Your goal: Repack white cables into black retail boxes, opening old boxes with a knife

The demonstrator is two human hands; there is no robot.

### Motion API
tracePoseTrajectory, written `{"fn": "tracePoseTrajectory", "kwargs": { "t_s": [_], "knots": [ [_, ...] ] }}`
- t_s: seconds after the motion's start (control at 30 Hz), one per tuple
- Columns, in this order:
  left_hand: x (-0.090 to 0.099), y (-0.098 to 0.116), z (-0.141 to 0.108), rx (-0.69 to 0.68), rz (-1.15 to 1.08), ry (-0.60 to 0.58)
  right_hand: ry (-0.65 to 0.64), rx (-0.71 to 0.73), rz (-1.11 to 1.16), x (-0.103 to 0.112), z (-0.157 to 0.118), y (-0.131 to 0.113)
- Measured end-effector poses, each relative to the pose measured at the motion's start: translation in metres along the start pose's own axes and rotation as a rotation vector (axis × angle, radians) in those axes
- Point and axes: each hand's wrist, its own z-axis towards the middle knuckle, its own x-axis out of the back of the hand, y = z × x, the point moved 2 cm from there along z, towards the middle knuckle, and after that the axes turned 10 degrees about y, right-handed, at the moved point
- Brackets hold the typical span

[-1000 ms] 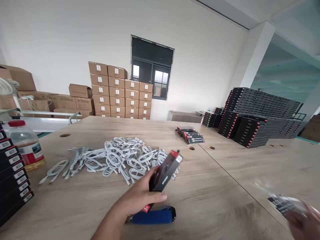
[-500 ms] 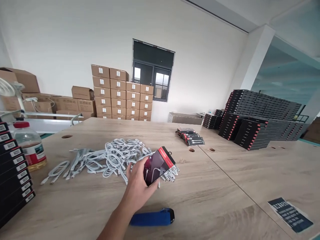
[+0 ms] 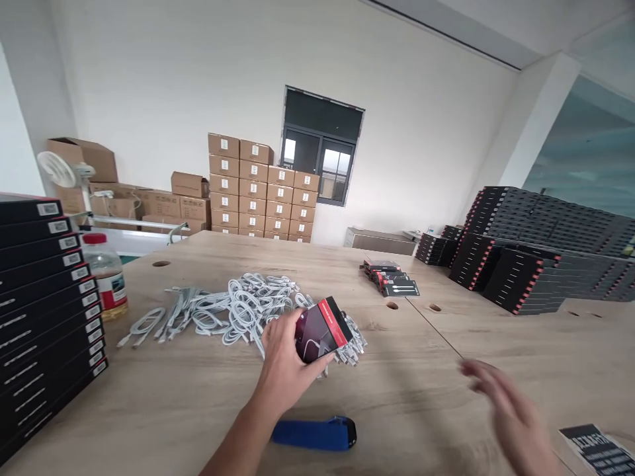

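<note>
My left hand (image 3: 288,360) is closed around a small black and red retail box (image 3: 320,334), holding it tilted above the table by its long edges. A charging cable is pictured on the box's front. Behind and below it lies a heap of coiled white charging cables (image 3: 248,307), partly hidden by the box and hand. On the right, my right hand (image 3: 510,410) is over the table, blurred by motion, with fingers stretched out and nothing seen in them. A blue tool with a black end (image 3: 315,434) lies in front, close to my left forearm.
Stacked black boxes (image 3: 44,317) stand at the left beside a red-capped bottle (image 3: 110,281). A few flat packages (image 3: 391,277) lie mid-table. Large black box stacks (image 3: 520,277) fill the right rear. A printed sheet (image 3: 595,449) lies at front right. Cable holes (image 3: 392,305) pierce the tabletop.
My right hand has come into view at the right. The view has turned left, so more of the left box stack shows. My left hand still holds the retail box.
</note>
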Motion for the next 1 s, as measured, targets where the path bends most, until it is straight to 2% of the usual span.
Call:
{"fn": "tracePoseTrajectory", "kwargs": {
  "t_s": [0.03, 0.1, 0.17, 0.2, 0.27, 0.37, 0.47, 0.53, 0.63, 0.83, 1.0],
  "knots": [
    [0.0, -0.001, 0.0, -0.028, 0.023, -0.007, -0.164, 0.044, -0.035, -0.03, -0.009, -0.007],
    [0.0, -0.005, 0.001, -0.069, 0.07, -0.022, -0.54, 0.101, 0.068, -0.099, -0.029, -0.023],
    [0.002, -0.01, 0.002, -0.088, 0.117, -0.039, -0.813, 0.147, 0.179, -0.163, -0.05, -0.037],
    [0.004, -0.013, 0.003, -0.092, 0.142, -0.04, -0.87, 0.159, 0.213, -0.187, -0.061, -0.04],
    [0.006, -0.013, 0.002, -0.111, 0.188, -0.046, -0.831, 0.151, 0.267, -0.216, -0.082, -0.037],
    [0.004, -0.003, -0.001, -0.188, 0.202, -0.127, -0.723, 0.135, 0.297, -0.222, -0.108, -0.018],
    [-0.002, 0.01, -0.003, -0.239, 0.14, -0.222, -0.786, 0.123, 0.317, -0.21, -0.118, -0.004],
    [-0.004, 0.014, -0.003, -0.207, 0.104, -0.236, -0.813, 0.053, 0.333, -0.204, -0.115, -0.001],
    [-0.002, 0.014, -0.001, -0.152, 0.083, -0.249, -0.777, -0.074, 0.361, -0.202, -0.107, -0.005],
    [0.0, 0.011, -0.001, -0.19, 0.09, -0.318, -0.914, -0.018, 0.409, -0.201, -0.097, -0.021],
    [-0.002, 0.017, -0.003, -0.27, 0.096, -0.417, -1.006, -0.136, 0.373, -0.202, -0.092, -0.016]
  ]
}}
